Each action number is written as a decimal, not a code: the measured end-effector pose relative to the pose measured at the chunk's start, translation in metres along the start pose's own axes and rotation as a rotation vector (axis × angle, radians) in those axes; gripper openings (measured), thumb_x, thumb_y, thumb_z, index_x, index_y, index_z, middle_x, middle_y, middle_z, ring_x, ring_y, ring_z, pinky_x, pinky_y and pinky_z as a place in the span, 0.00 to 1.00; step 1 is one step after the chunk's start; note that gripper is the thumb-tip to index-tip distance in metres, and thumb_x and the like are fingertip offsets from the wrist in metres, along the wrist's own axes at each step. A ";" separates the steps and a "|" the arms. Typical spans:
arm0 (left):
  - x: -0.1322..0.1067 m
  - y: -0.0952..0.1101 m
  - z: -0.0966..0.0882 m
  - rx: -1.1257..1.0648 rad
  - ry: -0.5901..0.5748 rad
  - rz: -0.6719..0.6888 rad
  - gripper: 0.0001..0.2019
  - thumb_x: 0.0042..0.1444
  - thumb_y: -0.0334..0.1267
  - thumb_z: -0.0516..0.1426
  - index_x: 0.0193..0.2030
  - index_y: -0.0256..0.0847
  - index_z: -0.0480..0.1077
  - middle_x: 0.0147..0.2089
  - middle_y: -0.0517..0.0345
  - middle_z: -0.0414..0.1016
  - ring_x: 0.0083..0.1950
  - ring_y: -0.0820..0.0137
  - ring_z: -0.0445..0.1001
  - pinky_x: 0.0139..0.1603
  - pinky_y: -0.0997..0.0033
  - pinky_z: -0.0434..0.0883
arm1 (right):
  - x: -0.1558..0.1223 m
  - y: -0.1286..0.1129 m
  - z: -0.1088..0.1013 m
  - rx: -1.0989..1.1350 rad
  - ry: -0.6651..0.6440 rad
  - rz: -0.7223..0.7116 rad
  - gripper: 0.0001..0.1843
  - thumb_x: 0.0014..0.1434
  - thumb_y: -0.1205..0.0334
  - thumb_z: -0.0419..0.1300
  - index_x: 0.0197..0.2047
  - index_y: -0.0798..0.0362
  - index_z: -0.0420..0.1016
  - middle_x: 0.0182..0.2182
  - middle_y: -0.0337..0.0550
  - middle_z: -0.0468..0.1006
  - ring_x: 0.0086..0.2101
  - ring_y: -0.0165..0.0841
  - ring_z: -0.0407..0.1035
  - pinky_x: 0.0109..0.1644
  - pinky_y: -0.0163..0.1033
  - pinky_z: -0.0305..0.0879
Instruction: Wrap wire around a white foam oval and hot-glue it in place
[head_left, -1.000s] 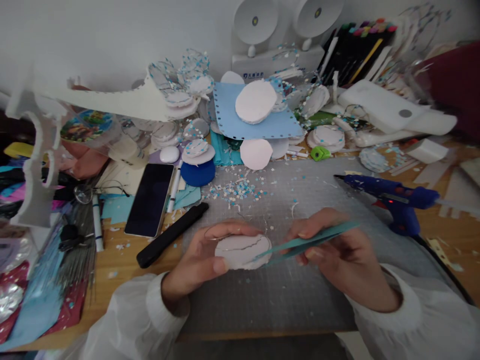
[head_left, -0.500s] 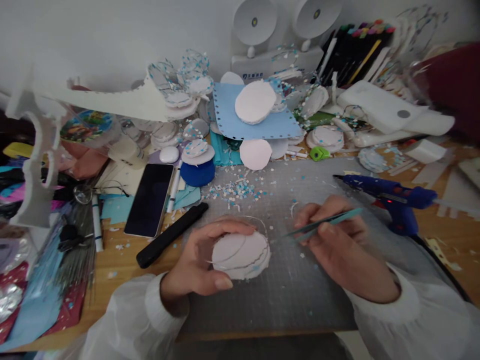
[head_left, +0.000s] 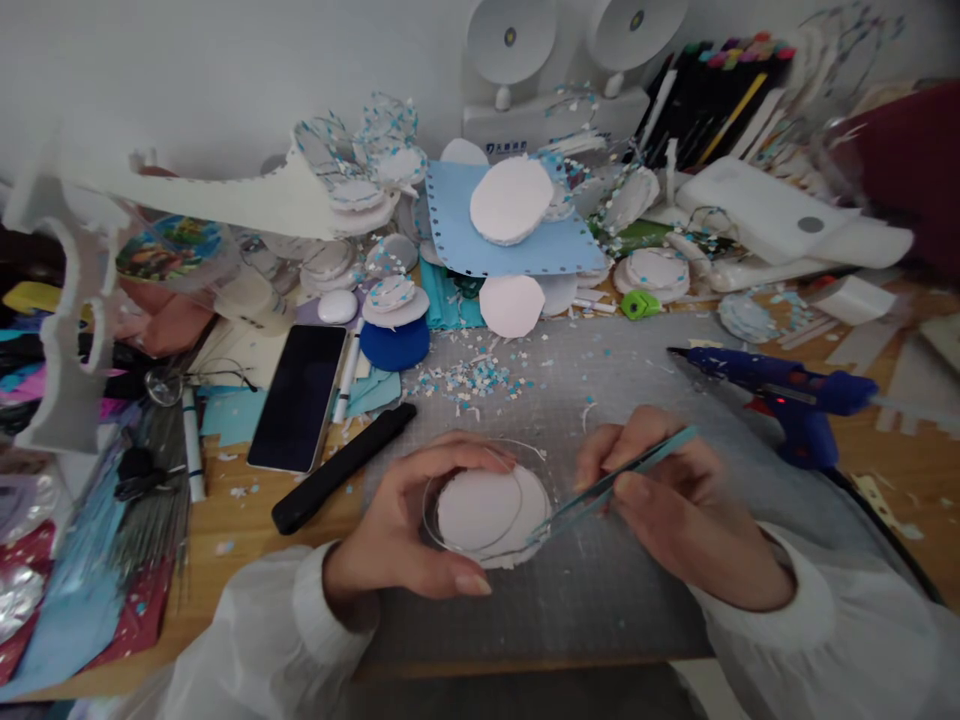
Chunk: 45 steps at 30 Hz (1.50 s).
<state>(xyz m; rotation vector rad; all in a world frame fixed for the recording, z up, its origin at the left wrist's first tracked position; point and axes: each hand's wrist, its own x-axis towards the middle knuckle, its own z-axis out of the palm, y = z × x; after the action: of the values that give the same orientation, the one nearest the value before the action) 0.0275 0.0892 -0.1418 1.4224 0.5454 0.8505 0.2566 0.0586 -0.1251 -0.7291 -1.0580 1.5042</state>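
In my left hand [head_left: 420,520] is a round white foam disc [head_left: 491,510], gripped by the edge between thumb and fingers. A thin pale wire [head_left: 431,500] loops over and around the disc. My right hand [head_left: 660,500] is closed on a pair of teal tweezers [head_left: 615,485], whose tips point left and meet the disc's right edge. Whether the tips pinch anything there is too small to tell. Both hands are above a grey cutting mat [head_left: 600,620]. Beyond the disc lies a scatter of small blue and white confetti pieces [head_left: 480,378].
A blue glue gun [head_left: 787,385] with a lit red light lies at the right, its cord trailing forward. Left of my hands are a black stick-shaped tool [head_left: 345,468] and a phone [head_left: 298,400]. Decorated white discs and a light-blue sheet [head_left: 450,230] crowd the back.
The tweezers have moved left and down, from apart to the disc's right edge. My left hand has shifted the disc slightly right and turned it; the wire loop lies differently over it.
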 end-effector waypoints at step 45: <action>0.000 0.004 -0.001 -0.044 0.013 -0.065 0.33 0.37 0.53 0.69 0.50 0.41 0.75 0.51 0.44 0.75 0.52 0.53 0.72 0.54 0.58 0.67 | -0.007 0.002 -0.003 -0.109 0.024 -0.053 0.04 0.61 0.62 0.61 0.40 0.43 0.74 0.34 0.41 0.77 0.33 0.32 0.71 0.33 0.38 0.69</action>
<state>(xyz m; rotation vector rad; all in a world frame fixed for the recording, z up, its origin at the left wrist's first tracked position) 0.0259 0.0897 -0.1381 1.3524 0.5770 0.8157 0.2600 0.0521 -0.1294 -0.7870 -1.1396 1.3977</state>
